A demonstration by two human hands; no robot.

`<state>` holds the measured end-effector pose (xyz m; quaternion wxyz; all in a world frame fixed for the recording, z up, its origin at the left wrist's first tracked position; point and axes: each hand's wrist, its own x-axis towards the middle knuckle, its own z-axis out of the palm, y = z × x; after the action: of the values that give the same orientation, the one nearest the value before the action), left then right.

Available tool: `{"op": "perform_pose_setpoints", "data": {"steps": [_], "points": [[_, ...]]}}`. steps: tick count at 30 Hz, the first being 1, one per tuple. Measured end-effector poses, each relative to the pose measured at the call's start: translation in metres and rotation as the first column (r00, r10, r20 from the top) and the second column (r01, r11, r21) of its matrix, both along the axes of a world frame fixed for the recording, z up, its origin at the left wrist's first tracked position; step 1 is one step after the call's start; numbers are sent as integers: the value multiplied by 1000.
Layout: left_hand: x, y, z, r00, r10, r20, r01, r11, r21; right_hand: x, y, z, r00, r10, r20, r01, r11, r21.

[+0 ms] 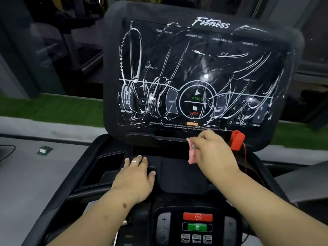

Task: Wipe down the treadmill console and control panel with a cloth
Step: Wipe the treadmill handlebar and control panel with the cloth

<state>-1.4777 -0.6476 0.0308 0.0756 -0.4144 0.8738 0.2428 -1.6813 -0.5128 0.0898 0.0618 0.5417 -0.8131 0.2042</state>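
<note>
Console (pixel 200 13) ledge, right hand (pixel 211 150) gripping cloth (pixel 192 155)

glossy console screen (pixel 195 68), fuzzy cloth (pixel 191 155)

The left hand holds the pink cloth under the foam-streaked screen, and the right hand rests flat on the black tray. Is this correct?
Not quite: the hands are swapped. In the head view, the right hand holds the pink cloth under the foam-streaked screen, and the left hand rests flat on the black tray.

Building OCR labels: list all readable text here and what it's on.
"Fitness": console top edge
"CALORIES", "INCLINE", "START", "STOP", "SPEED", "OK", keypad digits: screen
"+": lower control panel
Fine print under STOP, other top-row headings and lower preset buttons: too blurred.
</note>
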Motion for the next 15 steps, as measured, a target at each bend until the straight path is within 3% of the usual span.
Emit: {"op": "perform_pose_setpoints", "data": {"steps": [7,11,15], "points": [[-17,4,7,995,37,89,-43,997,65,-20,18,9,995,-75,-71,74,997,-17],[-32,17,12,988,8,156,-20,997,76,-15,13,3,998,-14,-65,16,999,39],[-41,23,17,987,-47,156,27,992,127,-32,47,15,984,-134,-113,139,990,33]]}}
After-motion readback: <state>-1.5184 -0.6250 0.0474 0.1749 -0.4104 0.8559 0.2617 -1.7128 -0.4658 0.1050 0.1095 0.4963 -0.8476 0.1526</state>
